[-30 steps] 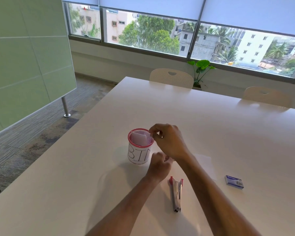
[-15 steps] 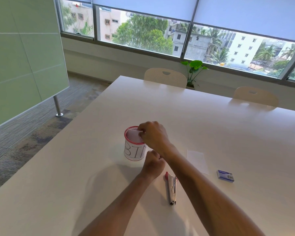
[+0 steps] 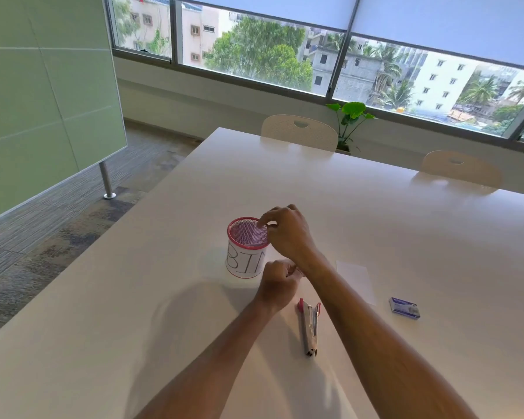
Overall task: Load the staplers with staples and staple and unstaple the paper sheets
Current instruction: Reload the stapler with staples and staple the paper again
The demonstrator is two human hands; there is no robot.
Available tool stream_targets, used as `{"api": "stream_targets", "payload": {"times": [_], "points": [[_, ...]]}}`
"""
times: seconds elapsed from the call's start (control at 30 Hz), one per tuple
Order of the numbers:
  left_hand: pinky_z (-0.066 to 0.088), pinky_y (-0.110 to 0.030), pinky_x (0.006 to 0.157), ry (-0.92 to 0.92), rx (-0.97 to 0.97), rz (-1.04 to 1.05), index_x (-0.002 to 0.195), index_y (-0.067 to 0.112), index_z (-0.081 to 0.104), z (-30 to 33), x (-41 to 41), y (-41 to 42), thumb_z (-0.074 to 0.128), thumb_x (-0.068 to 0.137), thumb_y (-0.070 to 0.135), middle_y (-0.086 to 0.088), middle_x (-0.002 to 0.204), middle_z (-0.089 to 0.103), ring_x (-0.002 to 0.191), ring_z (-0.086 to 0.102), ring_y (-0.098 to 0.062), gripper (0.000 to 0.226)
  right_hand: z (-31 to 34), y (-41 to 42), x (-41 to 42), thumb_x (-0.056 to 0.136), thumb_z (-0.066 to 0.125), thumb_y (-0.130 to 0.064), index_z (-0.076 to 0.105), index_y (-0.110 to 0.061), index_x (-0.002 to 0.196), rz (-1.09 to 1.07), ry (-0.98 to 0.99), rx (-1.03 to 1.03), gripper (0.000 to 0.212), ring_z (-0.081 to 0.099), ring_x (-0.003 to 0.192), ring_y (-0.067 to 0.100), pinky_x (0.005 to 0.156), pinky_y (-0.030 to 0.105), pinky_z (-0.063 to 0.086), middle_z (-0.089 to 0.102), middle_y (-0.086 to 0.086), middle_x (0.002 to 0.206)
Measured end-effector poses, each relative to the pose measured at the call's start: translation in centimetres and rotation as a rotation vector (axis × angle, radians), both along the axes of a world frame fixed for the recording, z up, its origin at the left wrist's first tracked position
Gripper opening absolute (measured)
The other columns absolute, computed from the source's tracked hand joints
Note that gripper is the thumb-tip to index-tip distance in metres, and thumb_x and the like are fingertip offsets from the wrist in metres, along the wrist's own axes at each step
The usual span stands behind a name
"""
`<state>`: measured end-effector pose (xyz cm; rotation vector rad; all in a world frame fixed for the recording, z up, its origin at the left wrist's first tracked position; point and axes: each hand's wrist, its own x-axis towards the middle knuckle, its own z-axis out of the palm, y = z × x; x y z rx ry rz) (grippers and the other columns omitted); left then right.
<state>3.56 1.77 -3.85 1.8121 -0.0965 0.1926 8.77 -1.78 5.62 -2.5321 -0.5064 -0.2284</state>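
A white mesh cup with a red rim, marked "BIN" (image 3: 246, 263), stands on the white table (image 3: 164, 297). My right hand (image 3: 288, 234) hovers at the cup's right rim with fingers loosely curled, and I see nothing in them. My left hand (image 3: 279, 284) rests on the table just right of the cup, curled into a fist; its palm is hidden. A silver stapler with red ends (image 3: 309, 326) lies on the table between my forearms. To its right lie a small white paper sheet (image 3: 356, 278) and a blue staple box (image 3: 404, 308).
Two pale chairs (image 3: 298, 133) (image 3: 460, 169) stand at the table's far edge, with a potted plant (image 3: 350, 116) and windows behind. A green board on a metal leg (image 3: 52, 92) stands on the carpet to the left.
The paper piece that stood in the cup's mouth has dropped out of sight inside. My right hand has lifted off the opening to the right rim. The left hand stayed put.
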Motion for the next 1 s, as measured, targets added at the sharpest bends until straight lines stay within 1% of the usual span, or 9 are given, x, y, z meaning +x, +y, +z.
{"api": "stream_targets", "payload": {"times": [0.03, 0.07, 0.13, 0.2, 0.37, 0.47, 0.77, 0.9, 1.0], "points": [[0.045, -0.023, 0.048, -0.006, -0.01, -0.001, 0.068, 0.003, 0.064, 0.0, 0.1, 0.0, 0.051, 0.092, 0.012, 0.017, 0.065, 0.065, 0.062, 0.062, -0.005, 0.029, 0.1, -0.3, 0.0, 0.082, 0.054, 0.001, 0.075, -0.022, 0.096, -0.019, -0.013, 0.026, 0.034, 0.042, 0.106, 0.014, 0.086, 0.031, 0.037, 0.067, -0.003, 0.12], [0.048, -0.021, 0.052, -0.003, -0.007, -0.003, 0.076, 0.001, 0.068, 0.0, 0.3, -0.1, 0.051, 0.094, 0.016, 0.012, 0.064, 0.068, 0.064, 0.063, -0.008, 0.028, 0.1, -0.8, -0.1, 0.083, 0.053, 0.002, 0.075, -0.023, 0.095, -0.037, -0.027, 0.051, 0.035, 0.044, 0.109, 0.016, 0.086, 0.03, 0.036, 0.067, -0.003, 0.12], [0.047, -0.009, 0.062, 0.019, 0.008, -0.006, 0.091, 0.008, 0.072, -0.2, 0.6, -0.2, 0.051, 0.096, 0.025, 0.011, 0.073, 0.072, 0.067, 0.064, -0.003, 0.027, 0.2, -1.8, -0.5, 0.083, 0.05, 0.003, 0.074, -0.023, 0.092, -0.071, -0.05, 0.102, 0.037, 0.048, 0.112, 0.018, 0.088, 0.029, 0.038, 0.067, -0.002, 0.12], [0.043, -0.007, 0.07, 0.024, 0.037, 0.005, 0.096, 0.013, 0.073, -0.6, 0.9, -0.3, 0.05, 0.096, 0.03, 0.005, 0.087, 0.074, 0.076, 0.063, 0.001, 0.029, 0.2, -3.2, -1.1, 0.083, 0.05, 0.002, 0.074, -0.023, 0.09, -0.102, -0.058, 0.162, 0.036, 0.052, 0.109, 0.018, 0.09, 0.031, 0.045, 0.068, -0.003, 0.117], [0.04, -0.001, 0.064, -0.012, 0.037, 0.074, 0.084, 0.015, 0.074, -0.9, 1.2, -0.3, 0.053, 0.094, 0.027, 0.01, 0.077, 0.07, 0.07, 0.061, 0.011, 0.026, 0.1, -7.5, -2.8, 0.079, 0.054, -0.001, 0.075, -0.022, 0.086, -0.159, -0.056, 0.227, 0.031, 0.058, 0.091, 0.018, 0.083, 0.035, 0.05, 0.072, -0.003, 0.101], [0.042, 0.001, 0.064, -0.001, -0.005, 0.051, 0.086, 0.014, 0.075, -1.1, 1.4, -0.9, 0.055, 0.094, 0.025, 0.012, 0.076, 0.069, 0.072, 0.063, 0.012, 0.023, -0.6, -10.7, -3.4, 0.08, 0.056, -0.004, 0.075, -0.022, 0.09, -0.24, -0.025, 0.207, 0.028, 0.06, 0.089, 0.016, 0.085, 0.034, 0.05, 0.073, -0.004, 0.101], [0.043, 0.001, 0.065, 0.004, -0.042, 0.063, 0.082, 0.019, 0.073, -1.2, 1.3, -0.7, 0.056, 0.094, 0.024, 0.019, 0.077, 0.068, 0.077, 0.062, 0.014, 0.021, -3.1, -16.1, -6.7, 0.087, 0.062, -0.028, 0.071, -0.023, 0.104, -0.313, 0.124, -0.03, 0.019, 0.062, 0.084, 0.011, 0.08, 0.026, 0.046, 0.072, -0.006, 0.103], [0.043, 0.0, 0.065, 0.001, -0.045, 0.071, 0.082, 0.019, 0.073, -1.2, 1.4, -0.9, 0.057, 0.093, 0.025, 0.018, 0.078, 0.069, 0.078, 0.063, 0.012, 0.021, -3.9, -17.1, -8.8, 0.08, 0.064, -0.055, 0.064, -0.024, 0.113, -0.376, 0.195, -0.227, 0.046, 0.061, 0.094, 0.02, 0.075, 0.03, 0.042, 0.062, -0.001, 0.108], [0.045, -0.002, 0.066, -0.005, -0.056, 0.09, 0.085, 0.017, 0.074, -1.1, 1.4, -0.8, 0.057, 0.094, 0.025, 0.016, 0.078, 0.071, 0.077, 0.064, 0.009, 0.021, -5.1, -17.2, -10.2, 0.073, 0.064, -0.065, 0.059, -0.021, 0.117, -0.399, 0.257, -0.289, 0.063, 0.061, 0.095, 0.025, 0.071, 0.032, 0.044, 0.054, 0.004, 0.114]]}}
